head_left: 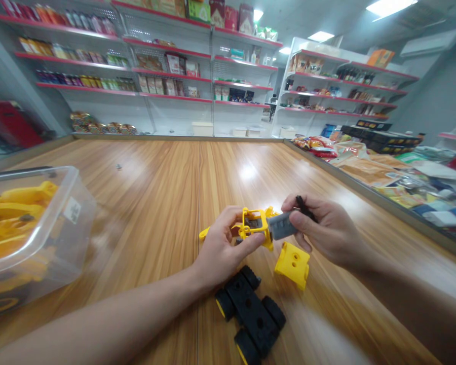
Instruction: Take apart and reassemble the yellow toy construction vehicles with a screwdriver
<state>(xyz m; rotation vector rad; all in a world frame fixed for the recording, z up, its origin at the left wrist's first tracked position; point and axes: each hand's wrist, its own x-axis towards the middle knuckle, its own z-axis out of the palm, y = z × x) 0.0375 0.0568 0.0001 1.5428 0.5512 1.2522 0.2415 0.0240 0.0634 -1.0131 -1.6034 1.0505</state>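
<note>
My left hand (222, 246) is closed around a yellow toy vehicle body (255, 223) with an open cab frame. Between the thumb and fingers of my right hand (323, 225) is a grey block-shaped toy part (281, 226), its left end against or right beside the yellow body; I cannot tell if they are joined. A thin black piece (304, 207) sticks up at the same fingers. Just below the hands lies a loose yellow toy panel (293, 264) with small holes. A black wheeled toy chassis (251, 314) rests on the table nearer to me.
A clear plastic bin (84, 218) with yellow toy parts stands at the left on the wooden table (155, 177). A tiny grey piece (118, 166) lies farther back. Packaged goods (368, 167) are heaped beyond the right edge. Stocked shelves (175, 99) line the back.
</note>
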